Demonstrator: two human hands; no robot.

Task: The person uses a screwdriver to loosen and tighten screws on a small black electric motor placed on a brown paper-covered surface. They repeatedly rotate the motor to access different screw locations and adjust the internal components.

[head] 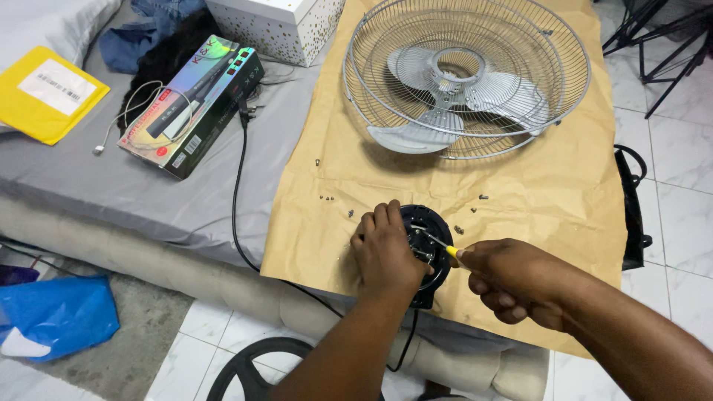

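Gripping the round black motor housing (427,249) with my left hand (386,249), I have my fingers curled over its left rim, and it sits near the front edge of the brown paper sheet (520,186). My right hand (512,278) is closed around a screwdriver (440,243): a yellow handle shows just past my fingers, and the thin metal shaft slants up and left into the housing's open face, where I see small metal parts against dull black plastic.

The paper is creased and matte, spread over a grey bed (148,186) with a padded, rounded front edge. Small dark screws (325,198) lie scattered on the paper above and to either side of the housing, well apart from each other. Farther back rests the fan guard (466,78), a domed cage of thin shiny wire with pale grey plastic blades inside; between it and my hands is a bare band of paper.

A black power cord (238,200) runs down the bed's side, left of the paper, and curves under the front edge. Left of that lies a long glossy box (194,104) with an iridescent face, and a flat yellow padded envelope (46,93) sits at the far left. A white speckled box (278,26) stands at the back. The paper's right edge hangs close to the white tiled floor (679,163), and a blue plastic bag (59,315) lies below on the left.
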